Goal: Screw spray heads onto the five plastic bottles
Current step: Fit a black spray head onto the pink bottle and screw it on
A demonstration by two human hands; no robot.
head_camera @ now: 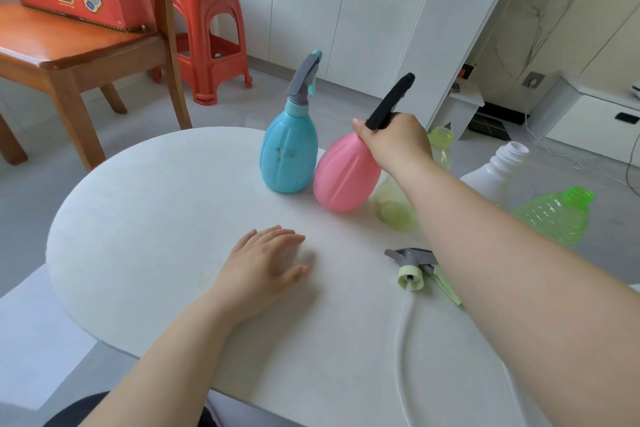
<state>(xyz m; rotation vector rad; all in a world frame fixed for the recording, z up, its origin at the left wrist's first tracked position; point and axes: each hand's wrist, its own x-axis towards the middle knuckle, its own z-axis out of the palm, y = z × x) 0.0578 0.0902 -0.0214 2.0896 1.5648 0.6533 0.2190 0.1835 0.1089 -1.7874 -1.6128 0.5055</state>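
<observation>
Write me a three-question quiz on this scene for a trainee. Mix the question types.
1. True or false: the blue bottle already has its grey spray head fitted.
2. Which hand grips the black spray head on the pink bottle? A left, B right.
3. Fill the gap: a loose spray head lies on the ___.
Key: 1 true; 2 B, the right hand; 3 table.

The far right of the table is blocked by a blue bottle, pink bottle, yellow bottle, white bottle and green bottle, packed close. The near right is crossed by the arm of the right hand, a spray head and its tube. Open tabletop is left around the flat left hand.
</observation>
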